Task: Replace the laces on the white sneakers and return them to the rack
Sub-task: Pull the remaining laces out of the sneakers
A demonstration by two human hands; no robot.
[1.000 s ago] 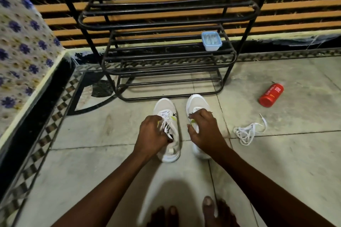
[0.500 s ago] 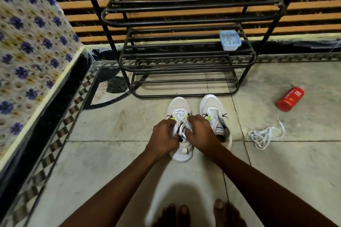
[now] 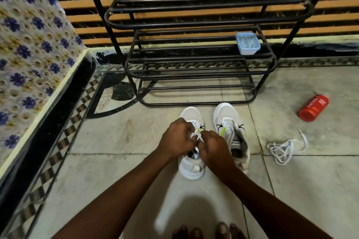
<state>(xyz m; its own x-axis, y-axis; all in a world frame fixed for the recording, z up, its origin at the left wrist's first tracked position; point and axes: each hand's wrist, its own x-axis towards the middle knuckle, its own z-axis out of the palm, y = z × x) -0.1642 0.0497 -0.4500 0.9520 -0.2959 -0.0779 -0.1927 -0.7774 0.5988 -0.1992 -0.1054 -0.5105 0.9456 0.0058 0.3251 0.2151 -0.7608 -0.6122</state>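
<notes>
Two white sneakers stand side by side on the tiled floor in front of the black metal rack point(image 3: 194, 25). Over the left sneaker point(image 3: 191, 169) both hands meet. My left hand point(image 3: 177, 137) and my right hand point(image 3: 213, 147) each pinch its white lace point(image 3: 197, 135) above the tongue. The right sneaker point(image 3: 230, 120) stands untouched, laced at the front, its opening visible. A loose white lace point(image 3: 284, 148) lies in a heap on the floor to the right.
A red bottle point(image 3: 313, 107) lies on its side at the right. A small pale-blue plastic box point(image 3: 248, 43) sits on a middle shelf of the rack. A flower-patterned covered ledge point(image 3: 29, 54) runs along the left. My bare toes point(image 3: 223, 229) show at the bottom.
My right hand left the right sneaker and joined my left hand at the left sneaker's lace. The camera moved closer and a little left.
</notes>
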